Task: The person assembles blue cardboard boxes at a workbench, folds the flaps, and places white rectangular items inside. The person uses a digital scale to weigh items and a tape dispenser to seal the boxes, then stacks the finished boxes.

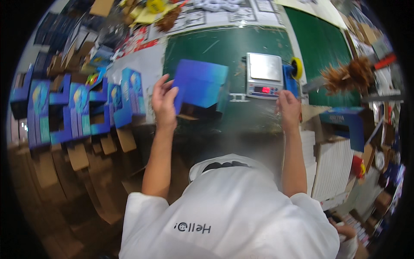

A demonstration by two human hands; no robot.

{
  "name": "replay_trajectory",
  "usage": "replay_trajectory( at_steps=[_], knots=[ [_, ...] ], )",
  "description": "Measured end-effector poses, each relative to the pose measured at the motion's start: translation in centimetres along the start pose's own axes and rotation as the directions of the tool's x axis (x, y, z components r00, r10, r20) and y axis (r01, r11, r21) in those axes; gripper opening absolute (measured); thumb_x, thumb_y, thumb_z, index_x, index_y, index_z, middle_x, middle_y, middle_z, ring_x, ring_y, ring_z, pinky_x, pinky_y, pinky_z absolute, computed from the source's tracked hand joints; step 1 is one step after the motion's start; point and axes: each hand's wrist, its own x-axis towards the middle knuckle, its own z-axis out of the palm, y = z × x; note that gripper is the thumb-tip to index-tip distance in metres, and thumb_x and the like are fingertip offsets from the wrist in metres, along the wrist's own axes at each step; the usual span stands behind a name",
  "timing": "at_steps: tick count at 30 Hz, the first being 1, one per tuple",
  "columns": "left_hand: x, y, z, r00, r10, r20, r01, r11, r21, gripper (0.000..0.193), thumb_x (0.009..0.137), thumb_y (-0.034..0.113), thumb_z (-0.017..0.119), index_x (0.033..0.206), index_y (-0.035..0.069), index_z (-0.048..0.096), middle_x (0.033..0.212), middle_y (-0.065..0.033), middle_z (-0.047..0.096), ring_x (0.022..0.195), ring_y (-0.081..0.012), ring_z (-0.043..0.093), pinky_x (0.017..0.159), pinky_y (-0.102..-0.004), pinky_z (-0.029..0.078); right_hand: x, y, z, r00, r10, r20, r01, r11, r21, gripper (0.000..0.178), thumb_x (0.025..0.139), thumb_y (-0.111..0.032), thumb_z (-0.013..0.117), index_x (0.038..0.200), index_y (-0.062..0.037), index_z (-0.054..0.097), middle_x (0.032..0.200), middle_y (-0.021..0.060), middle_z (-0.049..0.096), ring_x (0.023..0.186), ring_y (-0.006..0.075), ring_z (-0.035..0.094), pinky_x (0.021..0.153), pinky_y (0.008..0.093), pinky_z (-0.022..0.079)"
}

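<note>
A blue-purple cardboard box [202, 82] stands on the green work surface in front of me, its dark open side facing my body. My left hand [164, 101] is at the box's left edge, thumb and fingers closed on the cardboard. To the right, my right hand [288, 107] is beside the lower right corner of a weighing scale [264, 73] with a bare metal plate and a lit red display. Its fingers are curled together; whatever they pinch is too small to make out. A small white plastic piece [238, 98] lies between box and scale.
Several similar blue boxes [79, 105] stand in a row at the left, brown flaps hanging down. A yellow tape roll [296, 68] sits right of the scale. White stacked cartons [332, 166] and another blue box [345, 121] are at the right, beside a brown bristly brush [347, 77].
</note>
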Motion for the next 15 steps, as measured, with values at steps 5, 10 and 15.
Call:
replay_trajectory(
  at_steps=[5, 10, 15],
  knots=[
    [0.1, -0.9, -0.1, 0.995, 0.089, 0.034, -0.086, 0.994, -0.071, 0.065, 0.092, -0.002, 0.066, 0.156, 0.001, 0.053, 0.140, -0.0161, 0.065, 0.129, -0.0236, 0.061, 0.112, -0.0376, 0.050, -1.7, -11.3, 16.5, 0.785, -0.208, 0.584, 0.418, 0.873, -0.250, 0.022, 0.107, -0.023, 0.069, 0.115, -0.0034, 0.078, 0.085, 0.0071, 0.074, 0.070, 0.0166, 0.069, 0.064, 0.0346, 0.056],
    [-0.2, -1.1, -0.1, 0.988, 0.155, 0.009, -0.155, 0.987, -0.034, 0.066, 0.090, -0.001, 0.067, 0.155, 0.006, 0.055, 0.147, -0.0186, 0.061, 0.138, -0.0285, 0.059, 0.112, -0.0431, 0.051, -1.4, -14.3, 29.4, 0.666, -0.134, 0.734, 0.680, 0.513, -0.523, 0.023, 0.098, -0.022, 0.074, 0.111, -0.0047, 0.081, 0.102, 0.0245, 0.079, 0.093, 0.0411, 0.077, 0.083, 0.0474, 0.061],
    [-0.6, -0.9, -0.6, 0.982, 0.187, 0.011, -0.187, 0.982, -0.013, 0.063, 0.090, 0.000, 0.067, 0.152, 0.003, 0.055, 0.144, -0.0206, 0.059, 0.139, -0.0330, 0.059, 0.115, -0.0451, 0.049, -2.0, -14.9, 31.8, 0.764, -0.044, 0.644, 0.640, 0.177, -0.747, 0.033, 0.094, -0.029, 0.080, 0.117, -0.0061, 0.080, 0.102, 0.0224, 0.081, 0.095, 0.0411, 0.078, 0.086, 0.0469, 0.062]
  ],
)
